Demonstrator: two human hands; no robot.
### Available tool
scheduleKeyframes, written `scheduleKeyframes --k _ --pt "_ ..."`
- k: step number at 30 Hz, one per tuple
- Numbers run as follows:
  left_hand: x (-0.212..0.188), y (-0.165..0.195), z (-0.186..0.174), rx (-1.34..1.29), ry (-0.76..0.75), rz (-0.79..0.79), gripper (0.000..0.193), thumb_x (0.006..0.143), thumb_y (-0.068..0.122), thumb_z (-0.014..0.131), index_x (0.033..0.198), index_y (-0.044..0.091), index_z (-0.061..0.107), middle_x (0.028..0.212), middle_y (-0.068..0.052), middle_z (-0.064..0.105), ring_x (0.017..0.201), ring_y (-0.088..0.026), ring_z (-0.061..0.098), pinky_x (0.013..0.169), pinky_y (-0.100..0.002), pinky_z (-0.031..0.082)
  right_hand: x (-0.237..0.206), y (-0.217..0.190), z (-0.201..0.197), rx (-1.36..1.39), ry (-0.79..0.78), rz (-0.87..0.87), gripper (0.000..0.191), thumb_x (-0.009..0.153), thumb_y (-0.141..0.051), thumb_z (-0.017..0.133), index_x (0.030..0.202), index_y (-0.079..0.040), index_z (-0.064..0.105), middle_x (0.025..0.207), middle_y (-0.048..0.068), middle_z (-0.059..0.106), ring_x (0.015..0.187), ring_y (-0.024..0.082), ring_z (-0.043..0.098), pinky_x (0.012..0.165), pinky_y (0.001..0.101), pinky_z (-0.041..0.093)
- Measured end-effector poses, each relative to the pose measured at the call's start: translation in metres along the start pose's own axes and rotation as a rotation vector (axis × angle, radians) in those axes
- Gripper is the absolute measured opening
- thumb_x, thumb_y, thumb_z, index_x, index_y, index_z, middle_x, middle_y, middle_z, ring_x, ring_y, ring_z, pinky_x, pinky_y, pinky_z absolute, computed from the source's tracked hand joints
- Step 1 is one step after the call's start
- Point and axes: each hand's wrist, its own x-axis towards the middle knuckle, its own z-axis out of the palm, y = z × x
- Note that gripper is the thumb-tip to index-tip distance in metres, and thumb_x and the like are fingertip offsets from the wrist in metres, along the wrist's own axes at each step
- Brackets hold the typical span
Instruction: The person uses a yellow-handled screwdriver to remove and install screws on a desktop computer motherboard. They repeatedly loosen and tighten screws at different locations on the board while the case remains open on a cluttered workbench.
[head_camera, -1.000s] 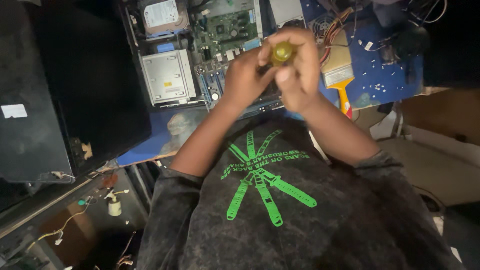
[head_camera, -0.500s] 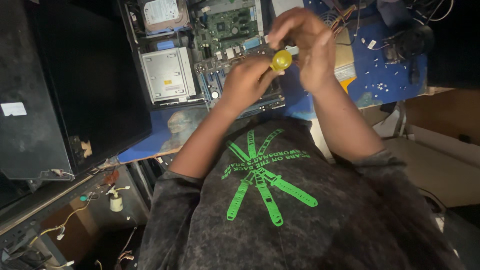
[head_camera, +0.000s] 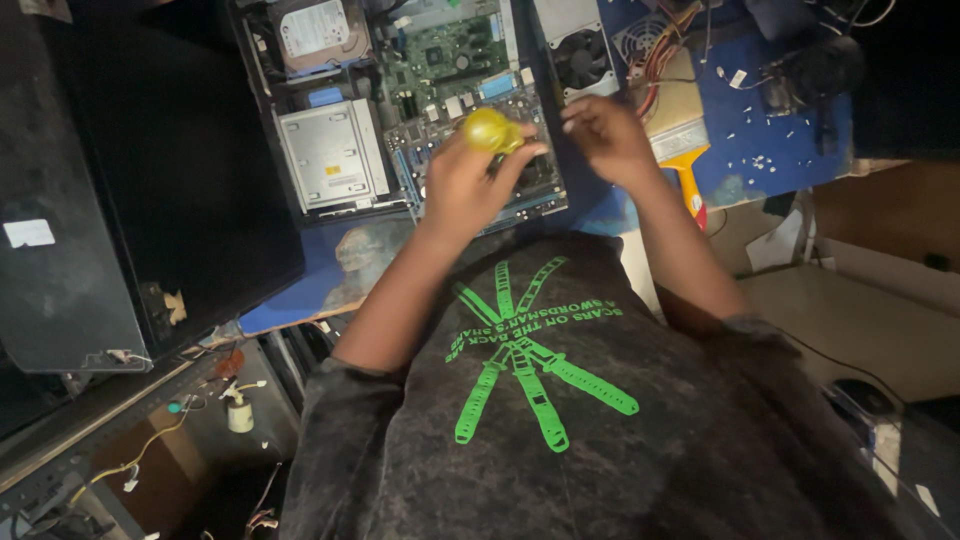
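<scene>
Head view. We are looking straight down over a dark shirt with a green print at an opened computer case lying on a blue mat at the far side of the bench. Our left hand is closing its fingers around the yellow handle of a screwdriver, holding it over the near edge of the green motherboard; the shaft is hidden from us. Our right hand is hovering apart from the left, fingers curled, near the right edge of the case, just below the fan; we cannot tell whether it is pinching anything. A silver drive is sitting toward the case's left edge. A yellow-handled brush is lying on the mat's near edge, just beside the right hand.
</scene>
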Motion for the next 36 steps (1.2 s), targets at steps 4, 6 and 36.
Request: scheduleKeyframes --k 4,6,36 --pt "-0.015 0.002 -0.01 -0.057 0.072 -0.018 0.016 0.093 0.006 0.083 0.105 0.006 0.072 0.104 -0.009 0.076 0.096 -0.021 0.076 0.087 -0.033 0.061 0.0 -0.018 0.002 -0.5 -0.119 -0.073 0.03 0.093 -0.01 0.075 0.123 -0.01 0.072 0.101 0.01 0.069 0.081 0.021 0.067 0.071 0.0332 0.054" --pt "-0.023 0.002 -0.012 -0.226 0.14 -0.1 0.019 0.093 0.001 0.083 0.104 0.004 0.068 0.105 -0.011 0.074 0.097 -0.021 0.075 0.088 -0.033 0.061 0.007 -0.029 0.006 -0.626 -0.153 -0.049 0.035 0.088 -0.01 0.075 0.123 -0.012 0.074 0.103 0.011 0.069 0.08 0.026 0.068 0.071 0.0367 0.054" --pt "-0.11 -0.008 -0.051 -0.166 0.433 -0.316 0.024 0.095 -0.009 0.077 0.114 -0.003 0.063 0.108 -0.016 0.074 0.104 -0.022 0.073 0.098 -0.036 0.061 0.026 -0.047 -0.003 -0.898 -0.154 -0.486 0.009 0.086 -0.012 0.075 0.096 -0.012 0.077 0.095 0.005 0.072 0.086 0.027 0.07 0.076 0.0404 0.056"
